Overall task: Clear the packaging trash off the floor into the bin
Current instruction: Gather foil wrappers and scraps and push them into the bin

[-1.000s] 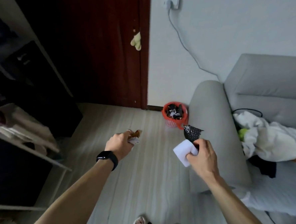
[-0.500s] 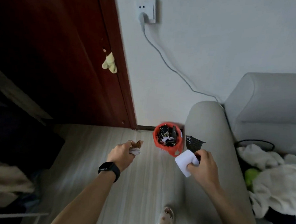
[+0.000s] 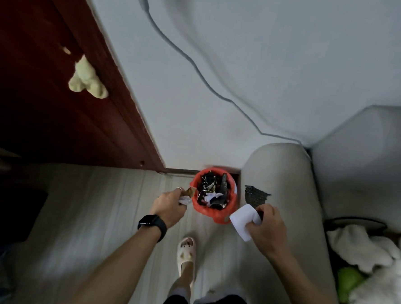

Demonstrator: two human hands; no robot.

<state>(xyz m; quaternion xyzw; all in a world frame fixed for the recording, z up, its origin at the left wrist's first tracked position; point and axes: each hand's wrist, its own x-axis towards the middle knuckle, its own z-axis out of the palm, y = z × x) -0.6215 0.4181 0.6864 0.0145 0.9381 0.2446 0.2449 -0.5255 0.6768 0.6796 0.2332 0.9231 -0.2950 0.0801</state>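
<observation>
A small red bin (image 3: 214,215) stands on the floor in the corner between the wall and the sofa arm, filled with dark wrappers and white scraps. My left hand (image 3: 168,205) sits just left of the bin's rim, closed on a brown wrapper (image 3: 189,191) and a crumpled white paper (image 3: 184,200). My right hand (image 3: 266,226) hovers just right of the bin, gripping a white paper piece (image 3: 242,221) and a dark patterned wrapper (image 3: 254,195).
A grey sofa arm (image 3: 285,171) rises right beside the bin, with white laundry (image 3: 364,251) on the seat. A dark red door (image 3: 57,96) stands at the left. A cable (image 3: 200,69) runs down the wall. My slippered foot (image 3: 186,251) is planted on the pale floor.
I have walked up to the bin; it now lies between my hands, much nearer. Both hands kept their trash and moved close to the rim.
</observation>
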